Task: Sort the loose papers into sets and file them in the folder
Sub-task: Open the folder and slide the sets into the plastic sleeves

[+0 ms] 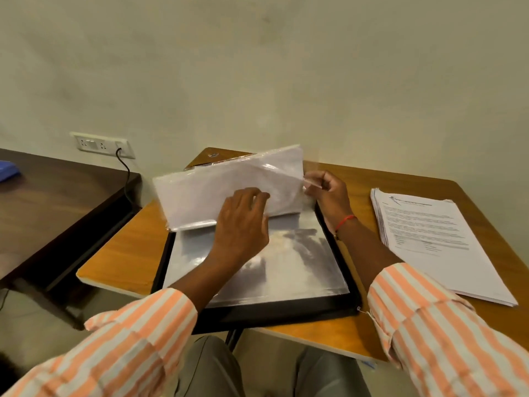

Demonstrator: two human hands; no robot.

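Filing step, approx. mid-task. Black clear-pocket display folder [337, 306] lies open on orange-brown wooden table [128, 247]. L hand [243, 222], fingers loosely spread, props the upright paper-filled plastic sleeves [200, 190]. R hand [329, 193] pinches their right edge. Stack of printed white papers [429, 239] lies right of folder, unfiled. Next, prob.: open an empty pocket, fetch a set.

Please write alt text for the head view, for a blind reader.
Left hand rests on raised clear sleeves of a black folder on a wooden table; right hand pinches a sleeve's edge. Loose papers lie stacked at right.
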